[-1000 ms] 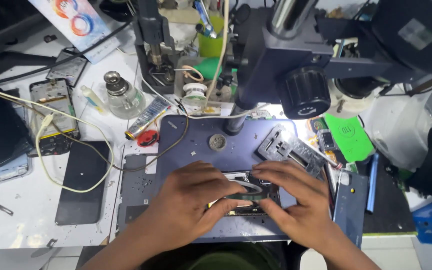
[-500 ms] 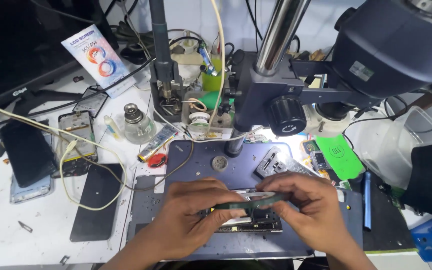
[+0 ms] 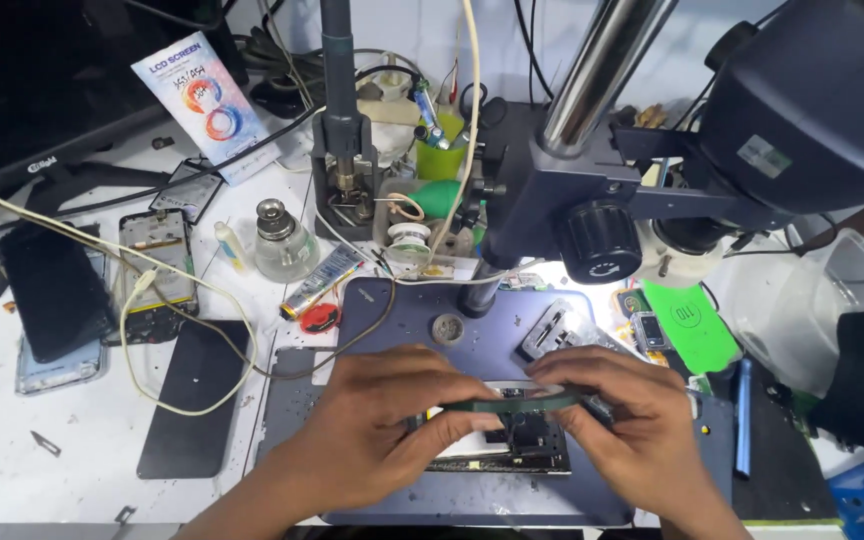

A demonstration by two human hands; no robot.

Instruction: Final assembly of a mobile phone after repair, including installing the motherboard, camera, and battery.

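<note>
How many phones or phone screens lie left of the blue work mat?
4: black phone over a light-blue phone at far left, an opened phone beside them, a black screen panel against the mat's edge. Others may be hidden.

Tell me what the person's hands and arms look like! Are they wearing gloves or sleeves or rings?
No gloves. Both the left hand and the right hand are bare, and no ring, watch or bracelet shows on either. The forearms are bare too, with no sleeve in view as far as the picture's bottom edge. The fingers have short nails. No tape, cables or markings appear on the hands.
</note>
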